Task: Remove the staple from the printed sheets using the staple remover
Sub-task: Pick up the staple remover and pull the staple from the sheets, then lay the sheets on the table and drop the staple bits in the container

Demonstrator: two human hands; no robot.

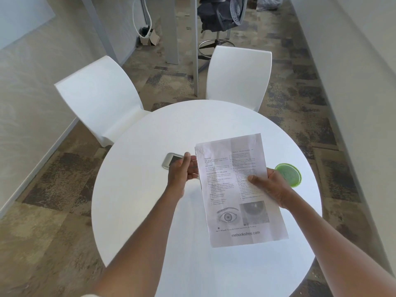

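The printed sheets (pixel 235 189) are held up over the round white table (pixel 150 211), with text and an eye picture facing me. My right hand (pixel 267 185) grips their right edge, thumb on top of the page. The sheets' top left corner is crinkled, and the staple is too small to make out. My left hand (pixel 182 170) hovers at the sheets' left edge with relaxed fingers and nothing visible in it. Just behind that hand a flat grey tool with a dark panel (pixel 170 160), likely the staple remover, lies on the table, partly hidden.
A green mesh bowl (pixel 289 174) sits on the table behind my right hand. Two white chairs (pixel 102 103) (pixel 237 78) stand at the table's far side. A dark office chair (pixel 220 16) and desk legs are farther back on the carpet.
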